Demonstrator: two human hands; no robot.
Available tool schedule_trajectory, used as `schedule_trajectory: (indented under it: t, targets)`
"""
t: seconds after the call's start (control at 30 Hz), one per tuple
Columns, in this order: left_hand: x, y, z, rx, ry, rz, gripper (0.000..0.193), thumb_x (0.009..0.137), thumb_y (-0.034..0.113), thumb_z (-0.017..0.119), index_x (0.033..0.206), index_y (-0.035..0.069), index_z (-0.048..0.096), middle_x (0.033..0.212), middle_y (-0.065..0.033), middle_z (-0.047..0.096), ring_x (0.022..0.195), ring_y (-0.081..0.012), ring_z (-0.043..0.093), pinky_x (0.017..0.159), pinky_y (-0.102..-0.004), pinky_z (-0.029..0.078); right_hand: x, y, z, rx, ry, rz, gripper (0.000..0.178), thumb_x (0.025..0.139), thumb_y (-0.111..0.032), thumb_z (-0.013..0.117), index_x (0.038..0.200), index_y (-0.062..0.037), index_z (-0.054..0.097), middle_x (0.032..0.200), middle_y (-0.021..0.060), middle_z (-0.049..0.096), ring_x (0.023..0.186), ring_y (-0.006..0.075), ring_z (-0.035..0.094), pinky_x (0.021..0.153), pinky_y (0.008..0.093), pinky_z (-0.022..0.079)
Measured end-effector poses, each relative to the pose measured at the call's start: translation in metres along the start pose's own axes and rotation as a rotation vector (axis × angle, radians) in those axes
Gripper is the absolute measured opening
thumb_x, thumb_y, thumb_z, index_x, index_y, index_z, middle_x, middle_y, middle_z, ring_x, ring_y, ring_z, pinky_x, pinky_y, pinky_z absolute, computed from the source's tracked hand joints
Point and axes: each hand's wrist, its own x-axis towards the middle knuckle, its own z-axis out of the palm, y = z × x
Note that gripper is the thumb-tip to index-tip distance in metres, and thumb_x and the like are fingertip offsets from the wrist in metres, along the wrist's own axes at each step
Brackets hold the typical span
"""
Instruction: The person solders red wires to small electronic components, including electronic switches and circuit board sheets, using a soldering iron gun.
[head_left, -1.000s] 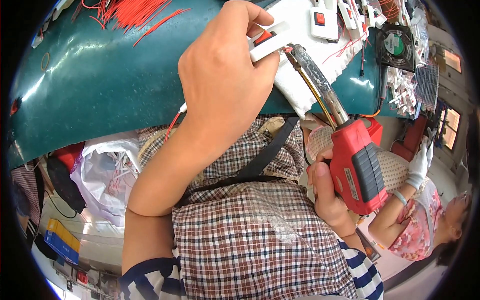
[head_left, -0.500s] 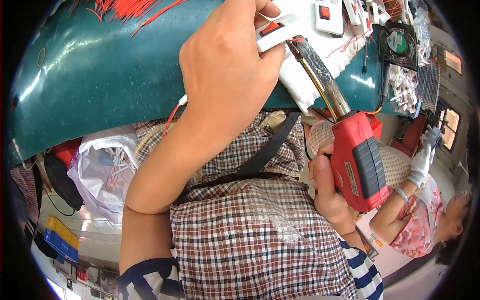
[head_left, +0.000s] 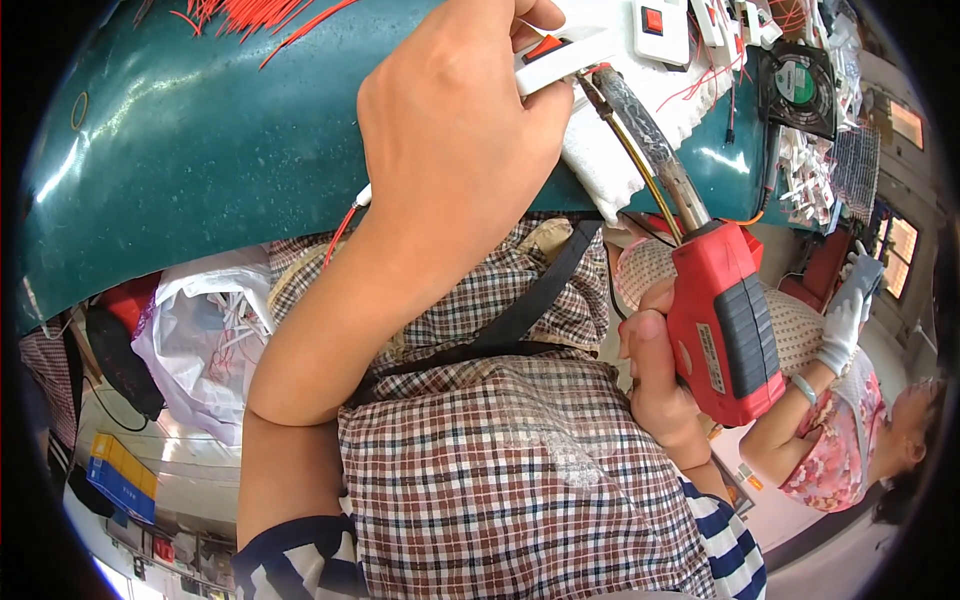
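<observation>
1. The tabletop (head_left: 230,150) is glossy dark green, with white glare streaks; loose straight red wires (head_left: 235,12) lie fanned at its far edge.
2. A white cloth (head_left: 600,165) with soft, ragged-looking edges lies on it, carrying a flat white switch piece (head_left: 660,40) set with a red rocker.
3. The held white switch housing (head_left: 565,62) is smooth, narrow and plastic-looking, with its own red rocker; it sits tilted above the cloth, in the left hand (head_left: 465,120).
4. The red soldering gun (head_left: 715,320) has a blocky body, a ribbed black side panel, a scuffed metal barrel and a slim brass-coloured tube alongside.
5. Left pose: back of the hand up, forearm rising steeply from the lower left; fingers clamped on the housing, thumb at its lower edge, some fingertips hidden.
6. Right pose: the right hand (head_left: 660,385) is low, beside the checked apron (head_left: 500,470), thumb upright; its fingers are closed around the gun, partly hidden behind it.
7. The gun slants up leftward, its tip at the housing's near edge; whether they touch, I cannot tell.
</observation>
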Motion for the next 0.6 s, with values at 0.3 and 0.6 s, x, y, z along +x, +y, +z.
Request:
schedule_trajectory:
  t: [0.3,0.6]
  targets:
    - [-0.0001,0.0000,0.0000,-0.023,-0.017,-0.041,0.027,0.072,0.000,0.071,0.095,0.002,0.058,0.082,-0.0129,0.067,0.073,-0.0252,0.069,0.066,-0.0327,0.052,-0.0010,0.0012,0.0022,0.047,0.026,0.013,0.020,0.095,-0.020,0.056,0.091,-0.0016,0.048,0.075,0.0037,0.046,0.054,0.0084,0.042,0.051,0.0245,0.039]
    - [0.0012,0.0006,-0.0024,-0.046,-0.046,-0.073,0.028,0.071,-0.001,0.069,0.096,0.002,0.058,0.082,-0.0127,0.067,0.073,-0.0241,0.069,0.067,-0.0325,0.053,-0.0009,0.0003,0.0035,0.044,0.007,0.033,0.020,0.095,-0.020,0.057,0.090,-0.0028,0.049,0.071,0.0015,0.044,0.053,0.0071,0.040,0.052,0.0240,0.039]
